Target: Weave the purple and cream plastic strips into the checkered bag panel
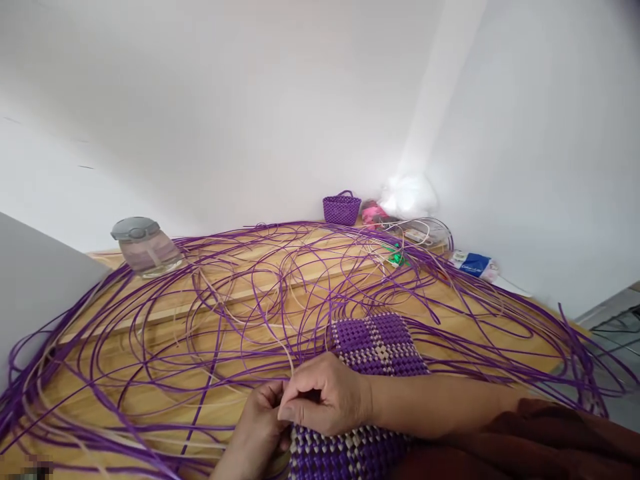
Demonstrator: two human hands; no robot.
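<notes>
A woven piece [370, 343] of purple and cream plastic strands lies in front of me, with a cream cross pattern and long loose ends fanning out. My right hand [333, 393] reaches across it from the right, thumb and forefinger pinched at its left edge. A cream strand [286, 343] rises from between the hands, and my right fingers seem closed on it. My left hand [260, 420] touches the right fingertips from the left side, its fingers bent together at the weave's edge. What those left fingers hold is hidden.
Loose purple strands [215, 360] loop over the wooden table [165, 340]. A water bottle [147, 247] with a grey lid stands at the back left. By the wall are a small purple basket [342, 209], a white plastic bag [407, 195] and a blue-white packet [474, 264].
</notes>
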